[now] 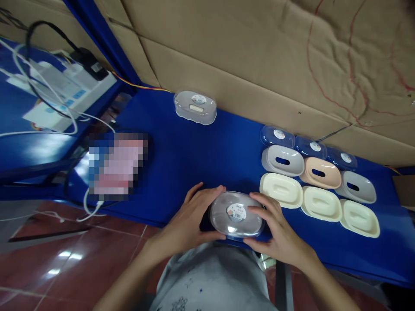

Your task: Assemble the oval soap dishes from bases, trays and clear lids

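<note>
Left hand (189,220) and right hand (280,229), both half-curled, clasp a clear-topped oval case (236,214) from either end, right at the near edge of the blue table (214,151); cream trays (322,204) line up off to the right, another clear-topped case (195,108) sits back by the cardboard (227,52)

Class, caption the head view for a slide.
Left hand and right hand hold a clear lid near cream trays.
</note>
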{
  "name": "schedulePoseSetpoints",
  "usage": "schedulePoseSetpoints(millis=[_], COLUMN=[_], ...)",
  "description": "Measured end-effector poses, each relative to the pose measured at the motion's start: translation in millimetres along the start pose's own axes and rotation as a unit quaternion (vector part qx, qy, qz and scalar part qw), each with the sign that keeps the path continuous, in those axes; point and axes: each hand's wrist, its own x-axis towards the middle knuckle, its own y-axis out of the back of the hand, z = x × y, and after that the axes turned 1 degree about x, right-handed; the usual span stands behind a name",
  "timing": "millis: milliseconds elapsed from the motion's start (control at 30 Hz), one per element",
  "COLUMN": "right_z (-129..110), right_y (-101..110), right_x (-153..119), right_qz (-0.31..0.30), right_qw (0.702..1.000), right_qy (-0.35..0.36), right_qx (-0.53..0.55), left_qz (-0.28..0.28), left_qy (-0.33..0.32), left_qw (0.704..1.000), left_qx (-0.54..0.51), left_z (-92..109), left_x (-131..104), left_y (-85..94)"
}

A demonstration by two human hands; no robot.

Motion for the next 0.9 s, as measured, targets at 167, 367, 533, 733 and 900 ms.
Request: schedulePoseSetpoints(millis=[167,367,533,733,900], right_z=[-0.2,-0.4,-1.6,0.4,-1.4], right_y=[-1.2,0.0,0.6,-3.6,-4.4], right_x=[-1.1,-2.0,-1.3,-5.4,-8.2], right_qz=[-0.011,-0.029,-0.036,-0.042,-0.049], right_qw=[1.000,0.999,0.999,0.999,0.998], right_qy=[-0.002,0.007,0.002,-0.028,-0.039], right_qx=[0.001,-0.018,-0.023,0.020,0.025], left_qz=[0.004,0.007,-0.003,0.001,-0.009], left_qy=[-0.015,-0.037,-0.033,-0.038,-0.028], left_qw=[1.000,0.999,0.999,0.999,0.999], left_qx=[0.000,0.001,0.004,0.010,0.017], left_z=[-1.0,-1.4,1.2,0.3,1.3], left_x=[-1.0,-1.0,-0.2,0.8,1.7], left_y=[0.6,1.5,3.9,3.2,3.9])
